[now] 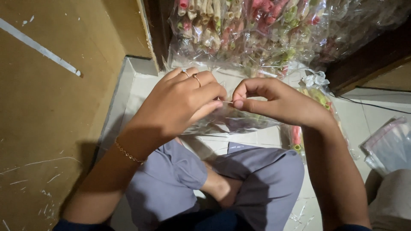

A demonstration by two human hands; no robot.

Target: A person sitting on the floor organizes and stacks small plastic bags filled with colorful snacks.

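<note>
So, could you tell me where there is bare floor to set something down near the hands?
Bare tile lies right of the right hand, between the dark door frame and the empty clear bags. Ahead, the packed snack bags crowd the floor.

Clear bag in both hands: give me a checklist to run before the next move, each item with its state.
1. Left hand pinches the clear bag at its top: ok.
2. Right hand pinches the same edge: ok.
3. Bag held above the lap, off the tiled floor: ok.
4. Bag mouth sealed: cannot tell.
5. Contents of the held bag: cannot tell.
6. Pile of filled bags lies ahead, apart from the hands: ok.
</note>
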